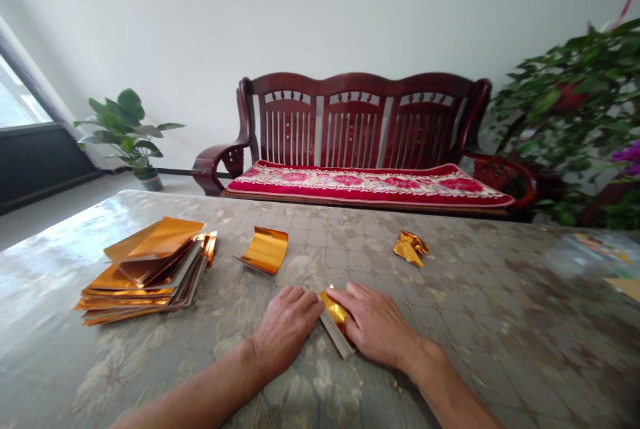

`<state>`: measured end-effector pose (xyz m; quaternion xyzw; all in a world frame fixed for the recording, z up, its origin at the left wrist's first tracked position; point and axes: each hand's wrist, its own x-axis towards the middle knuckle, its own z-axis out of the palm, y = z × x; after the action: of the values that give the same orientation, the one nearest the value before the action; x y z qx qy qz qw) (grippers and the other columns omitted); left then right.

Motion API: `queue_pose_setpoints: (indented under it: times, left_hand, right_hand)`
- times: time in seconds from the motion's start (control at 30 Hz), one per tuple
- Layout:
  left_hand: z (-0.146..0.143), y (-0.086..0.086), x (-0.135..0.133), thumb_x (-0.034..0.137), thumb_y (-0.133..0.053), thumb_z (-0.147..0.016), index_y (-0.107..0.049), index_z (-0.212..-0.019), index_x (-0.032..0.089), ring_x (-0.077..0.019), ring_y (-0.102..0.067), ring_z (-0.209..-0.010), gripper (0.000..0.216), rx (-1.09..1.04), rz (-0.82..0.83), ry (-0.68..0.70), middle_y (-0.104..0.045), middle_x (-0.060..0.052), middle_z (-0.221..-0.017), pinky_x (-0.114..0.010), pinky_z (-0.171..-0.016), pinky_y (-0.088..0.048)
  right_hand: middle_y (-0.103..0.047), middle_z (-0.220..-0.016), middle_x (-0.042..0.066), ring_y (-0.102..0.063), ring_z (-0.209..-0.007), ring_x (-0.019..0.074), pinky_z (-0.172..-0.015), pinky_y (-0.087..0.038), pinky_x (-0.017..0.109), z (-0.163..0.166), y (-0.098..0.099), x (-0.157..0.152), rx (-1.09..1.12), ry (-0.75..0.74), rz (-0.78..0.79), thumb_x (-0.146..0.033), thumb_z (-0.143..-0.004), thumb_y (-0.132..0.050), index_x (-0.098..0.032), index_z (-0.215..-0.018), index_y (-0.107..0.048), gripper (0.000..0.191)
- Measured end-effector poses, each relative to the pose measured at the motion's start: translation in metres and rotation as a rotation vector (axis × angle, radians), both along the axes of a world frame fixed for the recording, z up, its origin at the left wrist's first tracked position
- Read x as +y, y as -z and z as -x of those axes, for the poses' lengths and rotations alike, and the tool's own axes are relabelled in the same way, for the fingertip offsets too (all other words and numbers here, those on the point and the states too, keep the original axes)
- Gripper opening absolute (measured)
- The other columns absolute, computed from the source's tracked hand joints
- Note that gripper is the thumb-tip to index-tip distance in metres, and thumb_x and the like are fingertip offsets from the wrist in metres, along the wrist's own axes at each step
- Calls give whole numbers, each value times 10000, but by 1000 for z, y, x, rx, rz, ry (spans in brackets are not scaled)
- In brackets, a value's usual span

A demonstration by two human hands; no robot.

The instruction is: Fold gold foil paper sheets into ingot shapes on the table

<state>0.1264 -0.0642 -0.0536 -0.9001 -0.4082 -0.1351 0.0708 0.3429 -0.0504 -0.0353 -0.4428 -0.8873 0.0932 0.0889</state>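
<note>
Daylight reaches me from the window point(20, 92) on the left, bleaching that end of my table point(40, 349) with glare; the right end sits duller; the wall point(370, 9) is pale and softly lit; a faint shadow lies under my right arm point(445, 375); my left hand point(287, 325) and right hand point(377, 322) look fairly clear, the foil point(339, 310) between them glinting; far right, leaves point(575, 92) and bag point(593, 252) smear; the wide lens stretches the edges.

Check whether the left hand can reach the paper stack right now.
Likely yes: only tabletop shows between the left hand and the paper stack, though that hand is at the folded paper.
</note>
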Motion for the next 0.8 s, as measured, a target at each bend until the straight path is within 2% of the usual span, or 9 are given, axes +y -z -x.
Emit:
queue_pose_setpoints:
  times: [0.17, 0.33, 0.4, 0.6, 0.8]
  left_hand:
    - [1, 2, 2, 230, -608, -922, -643, -1012, 191, -205, -596, -818, 104, -9, -31, 14, -672, -14, -918, -352, -717, -445]
    - [-1, 0, 0, 221, -580, -935, -636, -985, 177, -217, -597, -858, 87, -21, -49, 21, -664, -37, -979, -364, -746, -472]
    - [-2, 0, 1, 213, -568, -940, -629, -982, 164, -224, -592, -912, 89, -27, -50, 50, -656, -54, -1030, -371, -787, -482]
    - [-2, -1, 10, 233, -499, -979, -596, -928, 158, -215, -574, -967, 133, -60, -2, 163, -643, -50, -979, -363, -875, -482]
    - [-5, -6, 10, 198, -436, -1000, -568, -926, 177, -194, -565, -944, 154, -20, 52, 165, -616, -44, -936, -345, -862, -484]
  right_hand:
    - [-583, -1003, 42, -588, -912, 190, -803, -450, 288, -3, 0, -3, 30, -18, -16, -177, -906, -467, -311, -1332, -559, 456]
    - [-496, -1384, 53, -517, -1178, 220, -1018, -425, 357, -6, 2, -4, 86, -50, -68, -114, -866, -478, -286, -1319, -569, 493]
    - [-457, -1455, 36, -493, -1207, 231, -1045, -416, 389, -6, 1, -4, 76, -61, -77, -97, -852, -481, -286, -1315, -572, 508]
    - [-533, -1406, 17, -487, -1175, 221, -1011, -447, 386, -7, -3, -6, 104, -99, -63, -110, -885, -482, -282, -1305, -581, 464]
    - [-629, -1283, 22, -498, -1160, 216, -1012, -434, 385, -11, 2, -5, 207, -158, -39, -104, -905, -483, -274, -1279, -613, 431]
